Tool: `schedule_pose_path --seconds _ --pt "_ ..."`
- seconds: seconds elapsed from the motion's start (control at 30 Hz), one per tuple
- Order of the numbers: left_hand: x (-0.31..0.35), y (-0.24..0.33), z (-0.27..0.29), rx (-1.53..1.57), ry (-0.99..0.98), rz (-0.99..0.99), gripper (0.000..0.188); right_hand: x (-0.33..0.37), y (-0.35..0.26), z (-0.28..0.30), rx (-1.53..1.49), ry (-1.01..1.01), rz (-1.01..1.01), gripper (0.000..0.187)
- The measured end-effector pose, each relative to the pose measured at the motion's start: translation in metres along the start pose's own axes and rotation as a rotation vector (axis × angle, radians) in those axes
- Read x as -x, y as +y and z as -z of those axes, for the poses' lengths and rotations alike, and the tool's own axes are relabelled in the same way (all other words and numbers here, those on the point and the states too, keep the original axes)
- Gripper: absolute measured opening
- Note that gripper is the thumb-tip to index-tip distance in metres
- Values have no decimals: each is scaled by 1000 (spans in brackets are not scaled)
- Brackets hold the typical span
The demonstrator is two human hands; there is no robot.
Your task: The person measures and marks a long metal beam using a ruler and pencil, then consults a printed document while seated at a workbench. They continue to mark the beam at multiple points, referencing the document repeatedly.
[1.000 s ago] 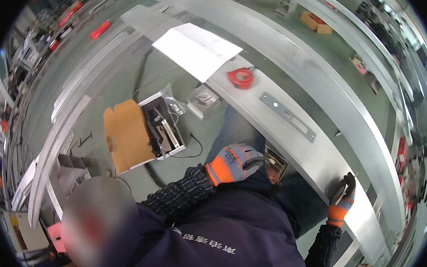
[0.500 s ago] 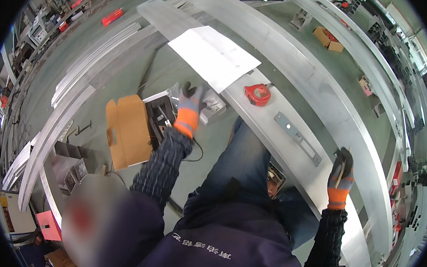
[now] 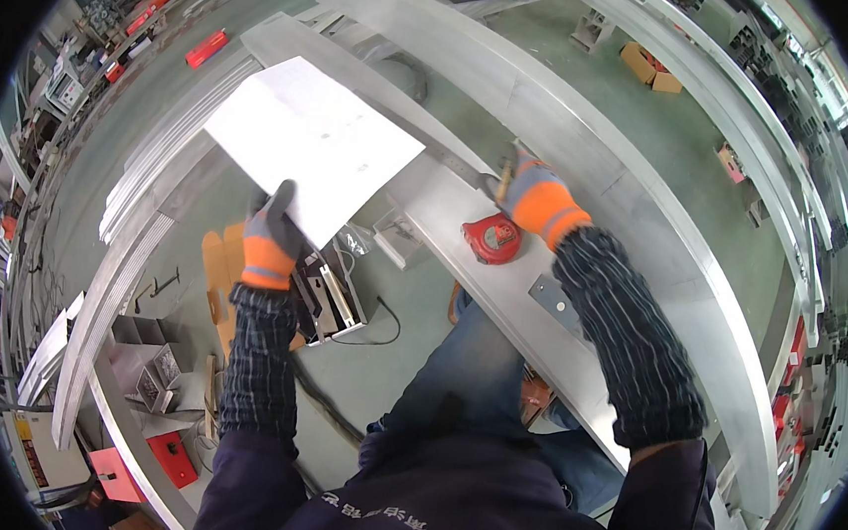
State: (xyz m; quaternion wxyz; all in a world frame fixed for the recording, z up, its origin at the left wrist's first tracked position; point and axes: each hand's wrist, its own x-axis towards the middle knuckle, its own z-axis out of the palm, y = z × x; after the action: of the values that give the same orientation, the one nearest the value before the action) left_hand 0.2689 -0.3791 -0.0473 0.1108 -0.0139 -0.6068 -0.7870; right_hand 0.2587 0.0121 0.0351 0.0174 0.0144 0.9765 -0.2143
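Note:
My left hand point(image 3: 275, 225), in a grey and orange glove, is closed on the near corner of a white paper sheet point(image 3: 324, 148). The sheet is raised at an angle above a long aluminium profile point(image 3: 455, 253). My right hand point(image 3: 539, 192), gloved alike, reaches across that profile, its fingers curled round a thin tan pencil-like stick point(image 3: 506, 177). Just below the right hand, a red tape measure point(image 3: 491, 237) lies on the profile. A grey metal plate with a hole point(image 3: 556, 300) sits nearer me, partly hidden by my right forearm.
Under my left hand stand an open cardboard box point(image 3: 218, 284) and a case of tools point(image 3: 326, 302). Close to them is a small metal bracket point(image 3: 398, 238). Another large aluminium profile point(image 3: 639, 192) runs beyond the work. Several long strips point(image 3: 119, 281) are stacked on the left.
My left hand has gone from above the tool case to the paper and gripped it. The sheet has shifted left and lifted. My right hand has swung far and left, still holding the stick.

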Motion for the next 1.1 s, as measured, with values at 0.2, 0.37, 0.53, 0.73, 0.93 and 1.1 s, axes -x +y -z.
schedule_pose_path --seconds 0.2,0.37,0.53,0.73,0.93,1.1 --pt "14 30 -19 199 25 107 42 -57 9 -33 44 -183 -48 73" --pt "19 21 -15 126 -10 81 44 -67 7 -26 24 -49 -104 68" --pt "30 17 -32 175 -23 205 49 -72 -2 20 -334 -25 -111 57" --pt "14 -26 -28 -922 -247 -529 25 -82 -3 31 -498 352 -77 39" --pt "-16 -74 -36 -36 -177 196 35 -51 6 73 -903 615 237 19" --pt "-23 -44 -76 -368 79 453 41 36 36 116 -1239 542 9 9"
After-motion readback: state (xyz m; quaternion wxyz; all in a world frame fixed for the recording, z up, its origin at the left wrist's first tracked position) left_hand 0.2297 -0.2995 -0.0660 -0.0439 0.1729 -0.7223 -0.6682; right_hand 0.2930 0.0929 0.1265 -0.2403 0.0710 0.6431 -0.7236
